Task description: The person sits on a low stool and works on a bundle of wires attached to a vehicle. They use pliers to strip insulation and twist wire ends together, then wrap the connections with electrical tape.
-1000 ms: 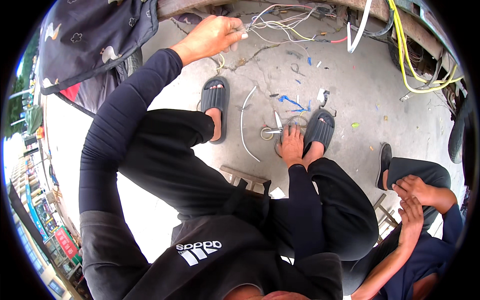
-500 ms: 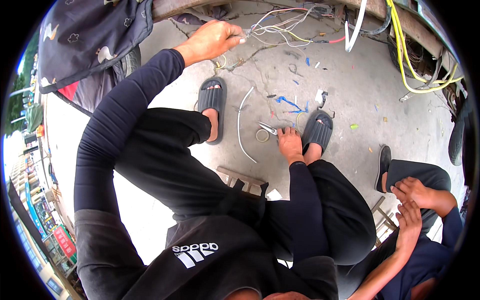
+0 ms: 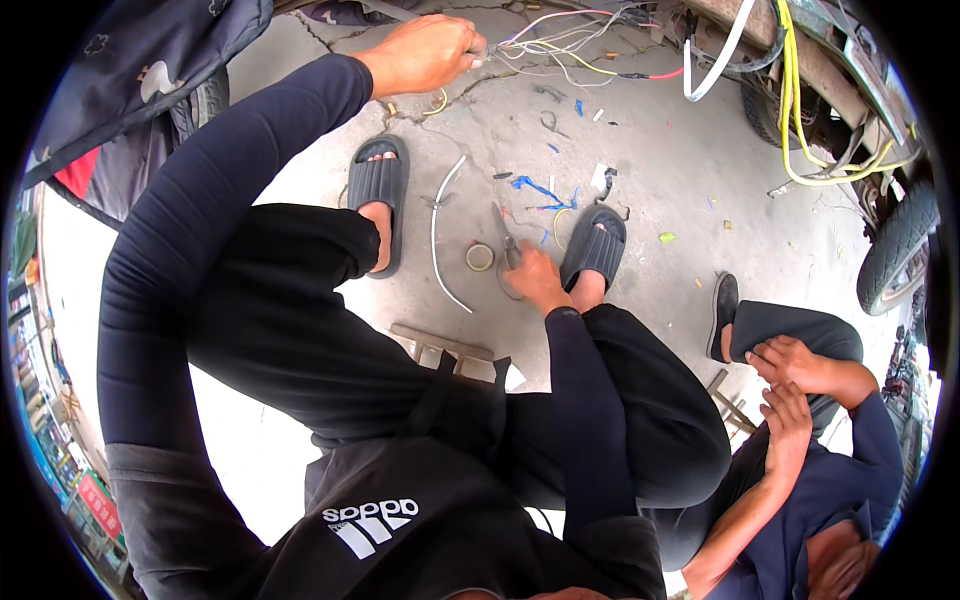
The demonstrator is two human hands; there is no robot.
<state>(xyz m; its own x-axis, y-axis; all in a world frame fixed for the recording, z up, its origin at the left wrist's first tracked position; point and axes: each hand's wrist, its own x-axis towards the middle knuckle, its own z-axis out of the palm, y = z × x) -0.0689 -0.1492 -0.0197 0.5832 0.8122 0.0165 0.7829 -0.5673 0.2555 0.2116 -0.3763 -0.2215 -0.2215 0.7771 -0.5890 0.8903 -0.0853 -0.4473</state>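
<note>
While pinching the gathered end of the thin wires (image 3: 495, 49) in the left hand (image 3: 430, 55), apparently to hold the loose strands together, also grasping scissors (image 3: 507, 240) by the handles with the right hand (image 3: 536, 279) (hard to tell whether lifted off the floor (image 3: 660, 300)). Pointing the blades away from the body, likely for safety. Note the tape roll (image 3: 480, 257) just left of the scissors, probably placed between both sandals (image 3: 595, 248) for easy reach.

Upper left, dark fabric (image 3: 200, 50) with pale prints; right, a black rubber tyre (image 3: 892, 243); between, a small yellow-green scrap (image 3: 667, 238) on grey concrete (image 3: 660, 170).
</note>
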